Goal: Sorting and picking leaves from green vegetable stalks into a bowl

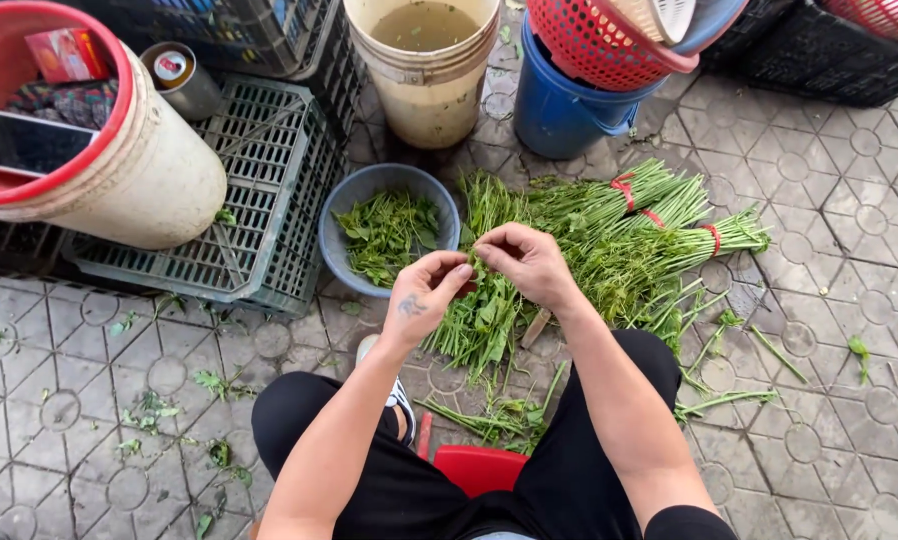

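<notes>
Both hands are pinched on a leafy green stem (481, 262), left hand (424, 295) and right hand (529, 262) nearly touching, right above the pile of bundled greens (609, 240) next to the blue bowl (341, 255) of plucked leaves (387, 230).

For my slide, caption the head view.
Both hands pick at green leafy stems beside a round blue-grey bowl of plucked leaves.

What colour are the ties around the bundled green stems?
Red ties, clearest in the head view, on the bundles.
</notes>
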